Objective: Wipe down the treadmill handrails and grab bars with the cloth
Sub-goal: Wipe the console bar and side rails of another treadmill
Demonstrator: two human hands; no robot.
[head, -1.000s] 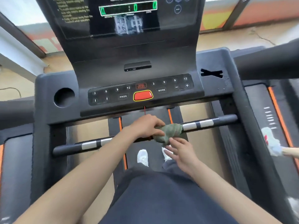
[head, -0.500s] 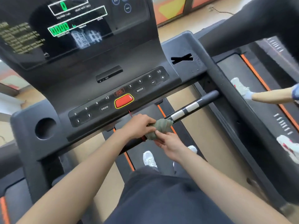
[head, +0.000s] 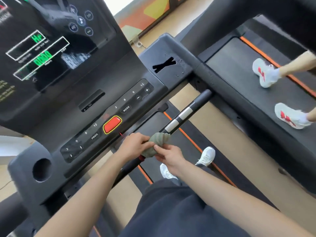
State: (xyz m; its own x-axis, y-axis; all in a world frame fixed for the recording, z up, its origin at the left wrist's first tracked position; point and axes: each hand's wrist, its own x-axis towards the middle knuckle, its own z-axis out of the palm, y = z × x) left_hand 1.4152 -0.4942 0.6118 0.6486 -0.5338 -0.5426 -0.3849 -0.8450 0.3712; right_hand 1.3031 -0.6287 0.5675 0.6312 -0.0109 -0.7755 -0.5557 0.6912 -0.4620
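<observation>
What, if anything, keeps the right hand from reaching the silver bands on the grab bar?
Probably nothing. The right hand pinches the cloth wrapped on the grab bar, just short of the silver bands, and the bar between them shows bare.

The cloth (head: 159,142) is a dull grey-green. The grab bar (head: 185,113) is black, broken by two silver bands. On the charcoal console (head: 133,69) sits a red stop button (head: 112,124) rimmed in yellow, and the dark screen (head: 42,53) shows green digits in white-outlined boxes. The belt (head: 153,122) is black with orange edge stripes. On the next treadmill, the runner's shoes (head: 264,72) are white with red marks. The floor (head: 222,134) is tan.
</observation>
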